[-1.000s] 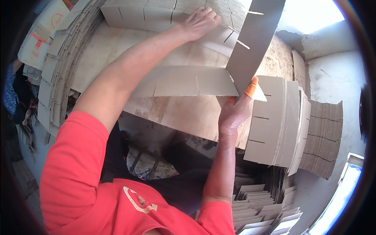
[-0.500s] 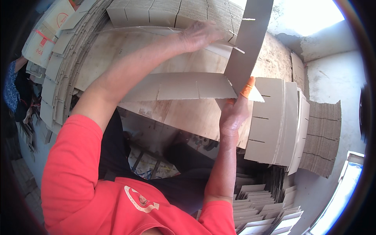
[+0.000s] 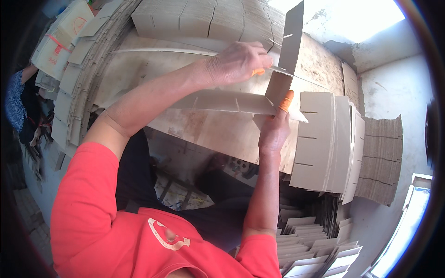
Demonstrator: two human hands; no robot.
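Observation:
A long grey cardboard strip (image 3: 291, 39) with slots stands tilted away from me, crossed near its lower end by another slotted strip (image 3: 218, 101). My right hand (image 3: 273, 134) is closed around that crossing, its thumb in an orange finger cover. Farther up, my left hand (image 3: 238, 62), also with an orange cover on a digit, pinches a third cardboard strip (image 3: 171, 50). This strip is seen nearly edge-on and meets the long strip at one of its slots. Whether it is seated in the slot I cannot tell.
Under the strips is a wooden board (image 3: 194, 123). A stack of slotted cardboard (image 3: 194, 21) stands at the far side, more stacked sheets (image 3: 313, 139) at the right, and another pile (image 3: 88, 74) at the left. Assembled-looking cardboard pieces (image 3: 306, 245) sit low at the right.
My left hand has come nearer and closed at the long strip's slot, bringing the third strip across it. The long strip's upper part has swung slightly left; my right hand keeps its grip.

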